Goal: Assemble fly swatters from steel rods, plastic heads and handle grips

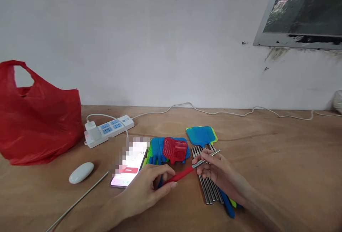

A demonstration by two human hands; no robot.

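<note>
My left hand [149,189] pinches the red plastic handle [179,176] of a fly swatter. My right hand [213,169] grips a thin silver metal rod [211,156] whose end meets the red handle's tip. Just behind them lies a red swatter head [175,149] on top of a pile of blue and green swatter heads [157,150]. Another blue swatter head with a green one beneath [201,135] lies further back. Several metal rods [210,189] lie side by side under my right hand, with blue and green handles [228,205] beside them.
A lit phone [129,169] lies left of my left hand. A white oval object [81,172], a white power strip [108,129] with its cable, and a red plastic bag [37,121] sit at the left. The wooden table [280,161] ends at a white wall.
</note>
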